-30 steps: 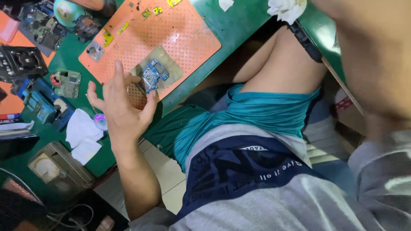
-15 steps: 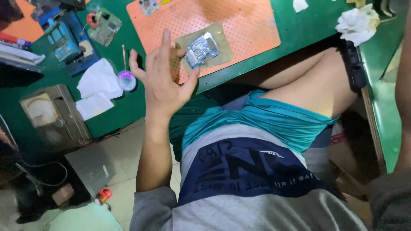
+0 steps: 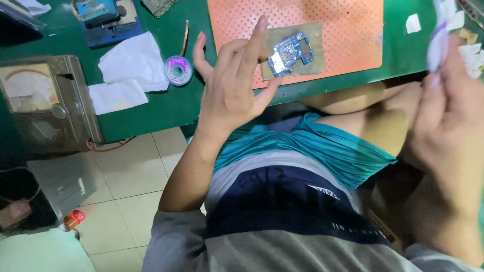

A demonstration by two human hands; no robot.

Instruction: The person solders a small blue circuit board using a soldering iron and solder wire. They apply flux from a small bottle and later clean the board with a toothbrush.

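Your left hand (image 3: 233, 88) is raised over the table edge, palm turned up toward you, fingers spread apart and empty, nothing clamped in it; index finger tip reaches to the near edge of the orange perforated mat (image 3: 333, 27). Just beside those fingertips, a small blue circuit board (image 3: 291, 53) lies flat on a tan cloth square (image 3: 307, 63), which sits on the mat near its front edge; hand and board are close but apart. Your right hand (image 3: 446, 116) is up at the right of the view, blurred, fingers pinched together on a pale whitish scrap (image 3: 437, 35), its kind too blurred to tell. On the green table (image 3: 166, 108) left of your hand: a purple spool of wick (image 3: 178, 70), white tissues (image 3: 128, 70), a grey-tan box device (image 3: 45, 103), well apart from the board
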